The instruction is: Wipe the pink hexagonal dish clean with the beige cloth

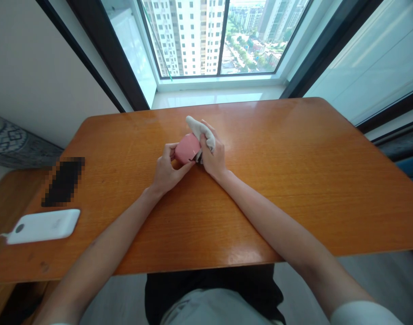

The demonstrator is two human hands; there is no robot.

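My left hand point(166, 170) is closed around a small rounded pink object point(187, 148), holding it just above the middle of the orange wooden table point(294, 180). Pressed against the pink object's right side is a white cloth point(201, 128), bunched in my right hand point(213, 155), whose fingers are curled round it. One end of the cloth sticks up past my fingers. The two hands touch each other around the pink object.
A white flat device point(44, 225) lies near the table's front left edge. Behind it sits a dark, pixelated rectangle point(64, 181). A large window with dark frames point(223, 40) is beyond the table's far edge, and a patterned cushion point(13, 144) is at far left.
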